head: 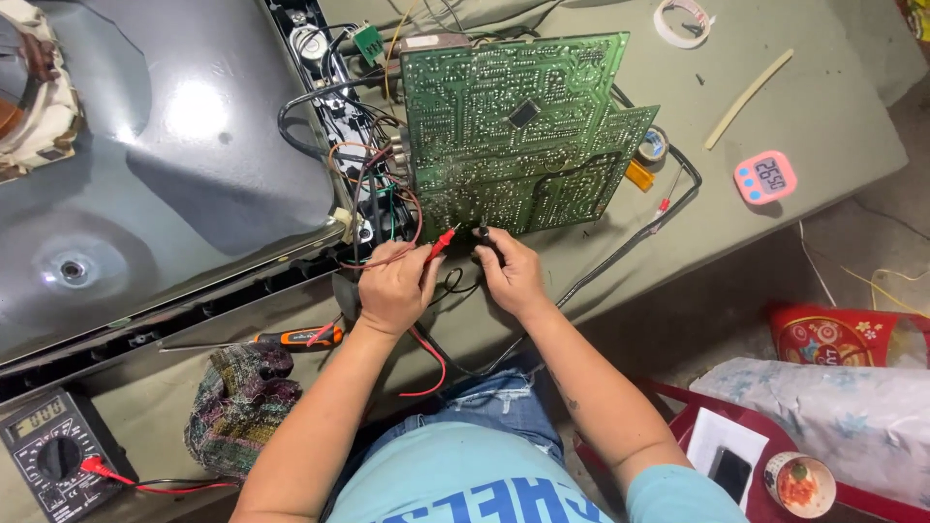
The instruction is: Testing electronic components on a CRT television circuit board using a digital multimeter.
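A green circuit board (523, 131) lies solder side up on the olive cloth of the table (804, 107), beside a grey picture tube (165, 155). My left hand (395, 291) grips a red meter probe (441, 242), its tip at the board's near edge. My right hand (511, 274) pinches a black meter probe (483, 235) against the same edge. Red and black leads (434, 363) drop from my hands toward my lap. A black multimeter (48, 450) sits at the near left corner.
An orange-handled screwdriver (291, 338) and a woven cloth (242, 397) lie near left. A pink timer (765, 177), a beige strip (748, 85), tape rolls (682, 21) and a black cable (630, 242) are to the right. Bags and a cup (799, 484) sit on the floor.
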